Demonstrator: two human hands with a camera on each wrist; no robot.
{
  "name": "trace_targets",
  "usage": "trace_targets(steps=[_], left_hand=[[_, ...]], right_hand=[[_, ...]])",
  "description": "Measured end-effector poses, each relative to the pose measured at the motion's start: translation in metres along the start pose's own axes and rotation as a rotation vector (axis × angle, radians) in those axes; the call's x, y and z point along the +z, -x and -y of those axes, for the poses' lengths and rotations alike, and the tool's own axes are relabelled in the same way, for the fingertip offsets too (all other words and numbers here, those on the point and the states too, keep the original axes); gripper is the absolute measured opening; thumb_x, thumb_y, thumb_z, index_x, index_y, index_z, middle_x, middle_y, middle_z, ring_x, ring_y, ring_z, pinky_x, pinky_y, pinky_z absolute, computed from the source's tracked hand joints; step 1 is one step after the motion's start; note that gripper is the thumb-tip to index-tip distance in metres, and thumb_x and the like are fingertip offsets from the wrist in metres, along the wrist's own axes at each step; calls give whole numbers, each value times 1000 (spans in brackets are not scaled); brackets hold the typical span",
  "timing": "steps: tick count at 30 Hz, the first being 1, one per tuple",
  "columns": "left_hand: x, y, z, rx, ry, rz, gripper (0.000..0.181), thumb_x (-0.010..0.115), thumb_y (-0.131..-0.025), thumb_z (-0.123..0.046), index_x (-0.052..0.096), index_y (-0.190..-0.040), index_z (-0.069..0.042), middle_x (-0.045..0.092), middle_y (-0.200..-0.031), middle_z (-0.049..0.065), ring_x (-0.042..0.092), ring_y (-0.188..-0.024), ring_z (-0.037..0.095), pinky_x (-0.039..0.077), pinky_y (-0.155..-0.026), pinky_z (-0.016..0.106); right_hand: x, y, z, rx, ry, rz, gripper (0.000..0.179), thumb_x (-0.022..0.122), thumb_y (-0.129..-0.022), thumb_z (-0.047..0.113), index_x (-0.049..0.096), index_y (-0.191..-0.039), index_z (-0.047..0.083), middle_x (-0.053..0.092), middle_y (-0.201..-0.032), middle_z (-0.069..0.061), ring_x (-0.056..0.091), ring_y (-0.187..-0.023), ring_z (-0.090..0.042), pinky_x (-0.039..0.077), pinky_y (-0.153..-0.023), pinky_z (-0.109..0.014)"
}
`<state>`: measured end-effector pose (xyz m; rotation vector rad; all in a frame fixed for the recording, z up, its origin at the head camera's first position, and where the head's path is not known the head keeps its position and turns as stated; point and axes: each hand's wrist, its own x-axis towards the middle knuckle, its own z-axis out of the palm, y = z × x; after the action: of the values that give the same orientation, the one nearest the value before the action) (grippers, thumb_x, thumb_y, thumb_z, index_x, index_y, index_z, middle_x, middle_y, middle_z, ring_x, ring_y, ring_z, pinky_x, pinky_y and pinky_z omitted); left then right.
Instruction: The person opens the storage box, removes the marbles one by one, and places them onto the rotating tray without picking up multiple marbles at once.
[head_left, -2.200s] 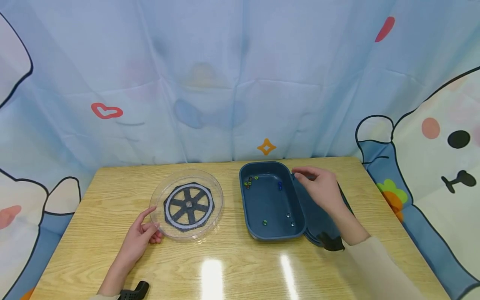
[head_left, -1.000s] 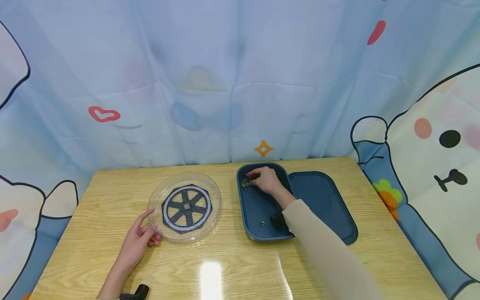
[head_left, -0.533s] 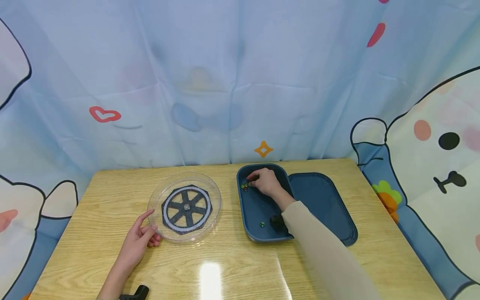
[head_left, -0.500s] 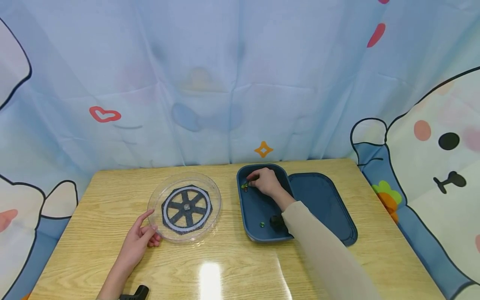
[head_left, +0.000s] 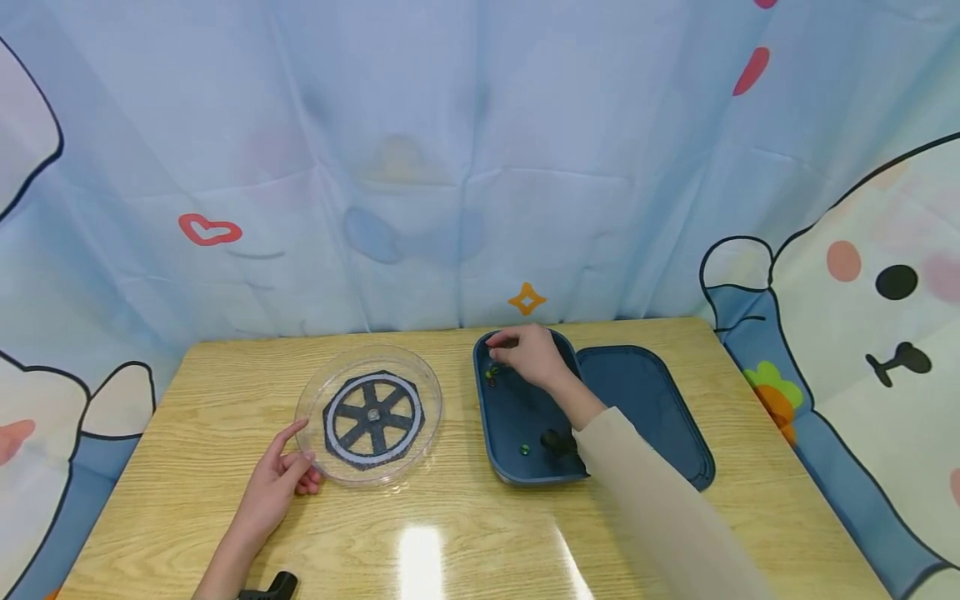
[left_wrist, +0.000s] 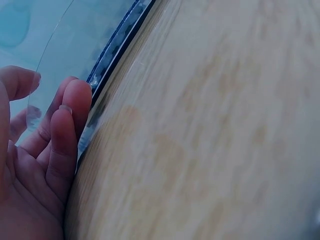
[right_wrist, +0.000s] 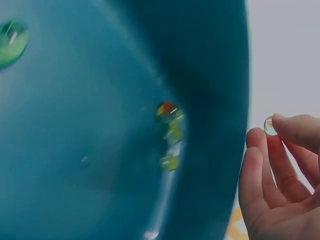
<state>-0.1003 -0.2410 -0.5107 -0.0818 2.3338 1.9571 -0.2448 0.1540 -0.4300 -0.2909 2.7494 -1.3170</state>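
A clear round dish (head_left: 310, 375) with a dark six-spoked wheel and a white ring in its middle lies on the left of the table. At its near left rim, my left hand (head_left: 272, 485) grips the edge; the left wrist view has the curled fingers (left_wrist: 62, 135) against the clear plastic. My right hand (head_left: 531, 357) is over the back left corner of a dark blue box (head_left: 491, 442). Between thumb and fingertips it pinches a small clear glass marble (right_wrist: 270, 126), raised beside the box wall. Several green and amber marbles (right_wrist: 172, 135) lie in the corner below.
A green marble (head_left: 525, 449) sits alone near the front of the box, by the black wrist camera (head_left: 557, 442). The sleeve hides part of the box floor. A flat blue lid (head_left: 637, 392) lies to the right. Behind the table (head_left: 360, 533) hangs a printed curtain (head_left: 405, 167).
From beside the box's right rim, my right hand has moved left to the back left corner marbles. It has now risen slightly with one marble. My left hand stays at the dish rim.
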Motion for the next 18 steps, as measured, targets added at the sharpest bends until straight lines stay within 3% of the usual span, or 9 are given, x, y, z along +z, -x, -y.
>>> trace_targets(steps=[7, 11, 18], left_hand=[[0, -2, -1, -11, -10, 4, 56, 52, -103, -7, 30, -154, -11, 66, -77, 15, 64, -62, 20, 52, -61, 28], [0, -2, 0, -2, -4, 14, 56, 52, -103, -7, 29, -154, -10, 65, -77, 15, 63, -61, 19, 52, -60, 29], [0, -1, 0, -5, -4, 9, 55, 52, -103, -7, 29, -153, -10, 65, -76, 14, 63, -61, 19, 52, -60, 28]], right_hand=[[9, 8, 29, -101, -55, -16, 18, 70, -93, 10, 76, -110, 8, 71, -109, -8, 68, -96, -22, 55, -79, -36], [22, 9, 45, -117, -84, 0, 16, 71, -93, 10, 76, -108, 9, 72, -106, -4, 68, -95, -20, 55, -79, -36], [58, 14, 70, -154, -116, 134, 13, 71, -92, 8, 76, -104, 9, 70, -104, -3, 67, -90, -16, 54, -74, -31]])
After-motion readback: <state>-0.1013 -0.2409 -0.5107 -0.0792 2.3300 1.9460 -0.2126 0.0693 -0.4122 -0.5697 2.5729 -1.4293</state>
